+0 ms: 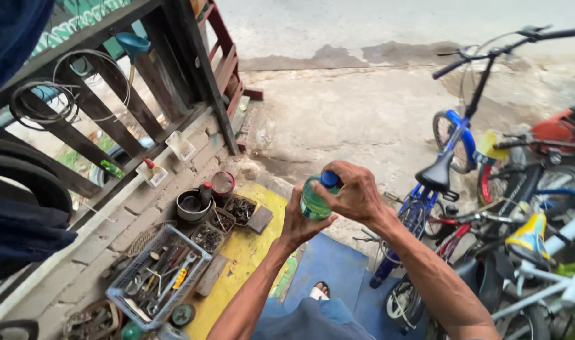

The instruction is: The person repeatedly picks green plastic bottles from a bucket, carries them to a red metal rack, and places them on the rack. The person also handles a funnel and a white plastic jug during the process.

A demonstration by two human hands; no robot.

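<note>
Between both hands (328, 204), green bottle (314, 203) half hidden.

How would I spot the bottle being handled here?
Start at the yellow mat beside the brick ledge, then look just right of it, where both hands meet in mid-air. The bottle sits between the left hand and right hand: green, with a blue cap.

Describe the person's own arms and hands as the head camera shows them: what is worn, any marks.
Both arms are bare from the bottom edge of the picture to the fingers: no sleeves, gloves, watch, bracelet or rings show. The left hand and right hand are lean, with raised veins and tendons running along the forearms. No tattoos or bandages are visible. Fine marks such as dirt or grease cannot be made out at this size.
</note>
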